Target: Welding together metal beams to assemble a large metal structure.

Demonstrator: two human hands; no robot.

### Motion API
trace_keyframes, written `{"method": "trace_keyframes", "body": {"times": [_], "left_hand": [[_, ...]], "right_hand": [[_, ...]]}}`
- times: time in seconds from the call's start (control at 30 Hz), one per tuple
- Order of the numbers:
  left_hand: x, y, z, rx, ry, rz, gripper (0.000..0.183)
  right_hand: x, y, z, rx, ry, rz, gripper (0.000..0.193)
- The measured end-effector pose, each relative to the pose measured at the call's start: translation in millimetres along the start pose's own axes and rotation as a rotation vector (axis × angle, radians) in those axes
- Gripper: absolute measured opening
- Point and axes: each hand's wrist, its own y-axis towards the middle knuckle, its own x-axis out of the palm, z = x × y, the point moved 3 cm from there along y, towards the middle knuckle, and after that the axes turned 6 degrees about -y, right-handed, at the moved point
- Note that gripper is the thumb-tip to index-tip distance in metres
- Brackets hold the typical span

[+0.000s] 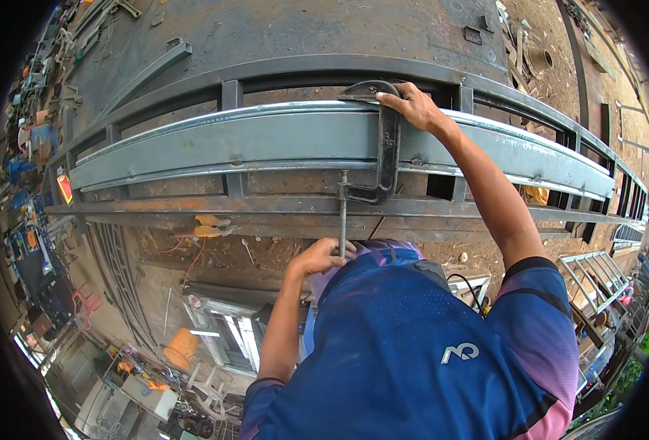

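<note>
A black C-clamp lies across a long grey steel channel, its upper jaw over the channel's far edge. My right hand is closed on the clamp's far corner, with the thumb on top of the jaw. The threaded screw points toward me, and its tip is close to the channel's near edge; whether it touches I cannot tell. At the screw's near end my left hand has its fingers closed round it, close to my body. The handle there is hidden.
The channel lies along a dark steel frame with cross bars. Beyond is a metal plate surface with an angled steel piece. Yellow-handled pliers sit left of my left hand. An orange container stands at lower left.
</note>
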Motion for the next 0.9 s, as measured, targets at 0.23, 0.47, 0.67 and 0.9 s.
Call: {"method": "trace_keyframes", "body": {"times": [0.23, 0.47, 0.67, 0.9], "left_hand": [[20, 21, -46, 0.005, -0.796, -0.238, 0.009], [48, -10, 0, -0.021, -0.234, 0.716, 0.014], [32, -14, -27, 0.267, -0.685, 0.106, 0.024], [41, -5, -25, 0.138, -0.111, 0.21, 0.032]], "right_hand": [[5, 5, 4, 0.02, 0.001, -0.003, 0.085], [0, -3, -1, 0.028, 0.012, 0.16, 0.076], [0, -4, 0, 0.024, 0.019, 0.13, 0.08], [2, 5, 1, 0.02, -0.006, 0.068, 0.076]]}}
